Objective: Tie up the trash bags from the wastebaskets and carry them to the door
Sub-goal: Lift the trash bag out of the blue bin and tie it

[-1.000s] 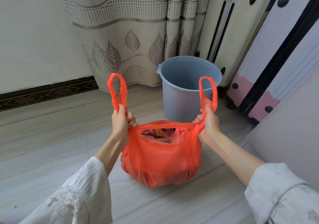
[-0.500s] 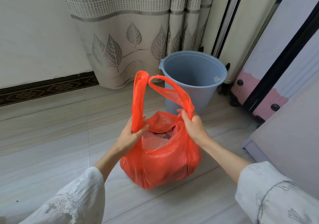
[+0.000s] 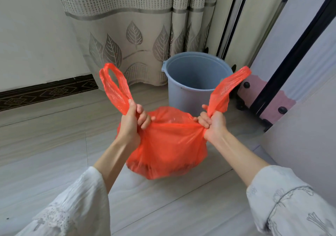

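A full orange trash bag [image 3: 169, 145] sits on the floor in front of me. My left hand [image 3: 133, 121] grips the bag's left handle loop [image 3: 115, 88], which sticks up and to the left. My right hand [image 3: 211, 122] grips the right handle loop [image 3: 227, 88], which sticks up and to the right. Both handles are pulled apart and the plastic is stretched taut across the bag's mouth, which is closed over. Just behind the bag stands an empty blue-grey wastebasket [image 3: 183, 94].
A leaf-patterned curtain [image 3: 131, 41] hangs behind the wastebasket against the wall. A suitcase with black studs [image 3: 269, 97] stands at the right. A pale furniture edge [image 3: 305, 135] fills the right side. Tiled floor [image 3: 45, 154] spreads to the left.
One second ago the handles were held apart with the bag's mouth open. Half a second ago my hands crossed them together over the bag. Now they are pulled apart again with the mouth drawn closed.
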A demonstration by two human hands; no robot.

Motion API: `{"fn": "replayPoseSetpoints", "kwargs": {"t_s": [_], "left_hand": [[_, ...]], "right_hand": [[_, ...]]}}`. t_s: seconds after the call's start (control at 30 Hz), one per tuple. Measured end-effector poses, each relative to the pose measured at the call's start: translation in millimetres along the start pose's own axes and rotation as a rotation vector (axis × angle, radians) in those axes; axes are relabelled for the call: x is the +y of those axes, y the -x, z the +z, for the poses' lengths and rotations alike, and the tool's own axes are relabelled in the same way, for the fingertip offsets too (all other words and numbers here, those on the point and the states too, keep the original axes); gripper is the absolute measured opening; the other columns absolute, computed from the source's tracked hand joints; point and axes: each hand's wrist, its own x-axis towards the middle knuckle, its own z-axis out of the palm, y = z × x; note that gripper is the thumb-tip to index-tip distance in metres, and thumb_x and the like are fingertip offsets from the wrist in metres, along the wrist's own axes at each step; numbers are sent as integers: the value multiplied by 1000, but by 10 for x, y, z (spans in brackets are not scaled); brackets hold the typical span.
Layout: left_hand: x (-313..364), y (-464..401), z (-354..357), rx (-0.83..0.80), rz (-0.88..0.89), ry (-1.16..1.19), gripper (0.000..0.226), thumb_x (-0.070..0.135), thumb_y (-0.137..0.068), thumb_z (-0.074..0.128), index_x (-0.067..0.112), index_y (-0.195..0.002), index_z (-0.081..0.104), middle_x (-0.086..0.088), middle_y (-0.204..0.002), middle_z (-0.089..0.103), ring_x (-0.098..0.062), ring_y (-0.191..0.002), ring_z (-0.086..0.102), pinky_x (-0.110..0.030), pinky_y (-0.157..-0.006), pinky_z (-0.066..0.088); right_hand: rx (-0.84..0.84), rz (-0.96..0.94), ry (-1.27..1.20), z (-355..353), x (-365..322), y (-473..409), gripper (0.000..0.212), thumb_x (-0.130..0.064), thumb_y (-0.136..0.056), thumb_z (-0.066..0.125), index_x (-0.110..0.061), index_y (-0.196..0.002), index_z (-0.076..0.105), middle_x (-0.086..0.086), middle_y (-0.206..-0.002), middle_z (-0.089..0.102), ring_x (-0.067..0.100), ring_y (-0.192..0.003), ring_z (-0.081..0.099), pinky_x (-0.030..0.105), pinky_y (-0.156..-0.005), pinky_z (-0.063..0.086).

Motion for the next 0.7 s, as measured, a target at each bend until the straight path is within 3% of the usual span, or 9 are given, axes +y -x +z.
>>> {"fn": "replayPoseSetpoints", "kwargs": {"t_s": [0.07, 0.17, 0.33, 0.4, 0.5, 0.6, 0.7], "left_hand": [[-40, 25, -1, 15, -12, -121, 46, 47, -96, 29, 19, -60, 34, 10, -33, 19, -6, -28, 16, -15, -37, 37], [-61, 54, -52, 70, -45, -195, 42, 48, -95, 32, 21, -63, 33, 11, -36, 19, -5, -30, 16, -14, -34, 28], [-130, 117, -226, 121, -158, -292, 22, 40, -91, 42, 23, -78, 38, 11, -39, 24, -5, -30, 18, -15, -35, 27], [-112, 111, -257, 134, -197, -242, 12, 33, -85, 43, 22, -81, 44, 9, -41, 27, -6, -31, 20, -15, -35, 27], [-74, 75, -296, 151, -196, -193, 13, 21, -86, 37, 17, -86, 49, 7, -43, 31, -7, -31, 22, -17, -37, 31], [-81, 96, -330, 59, -208, -277, 24, 16, -96, 30, 11, -90, 53, 6, -47, 30, -5, -31, 24, -17, -35, 32], [-92, 161, -328, -8, -181, -391, 29, 16, -99, 29, 11, -85, 53, 6, -48, 29, -4, -32, 23, -16, -34, 29]], "right_hand": [[-11, -18, 92, 42, 25, 16, 26, -18, -93, 33, -12, -72, 47, -5, -28, 18, 10, -22, 16, 19, -41, 34], [-51, 1, 202, 137, 96, 49, 28, -29, -91, 42, -12, -69, 47, -7, -28, 19, 7, -23, 16, 14, -36, 31], [-75, 86, 445, 99, 320, 77, 27, -4, -91, 43, -15, -67, 39, -10, -29, 24, 2, -23, 19, 12, -33, 27], [-119, 111, 546, 76, 409, 105, 26, -7, -97, 37, -11, -72, 41, -11, -29, 25, 1, -23, 20, 11, -31, 25], [-147, 184, 526, 58, 508, 141, 32, -21, -102, 28, -13, -73, 38, -9, -30, 26, 3, -23, 22, 13, -33, 28], [-136, 268, 452, 55, 521, 160, 36, -26, -101, 26, -16, -67, 35, -6, -29, 26, 8, -22, 25, 22, -43, 32], [-134, 334, 393, 46, 469, 153, 37, -29, -97, 30, -18, -62, 32, -7, -27, 20, 6, -18, 17, 10, -33, 22]]}}
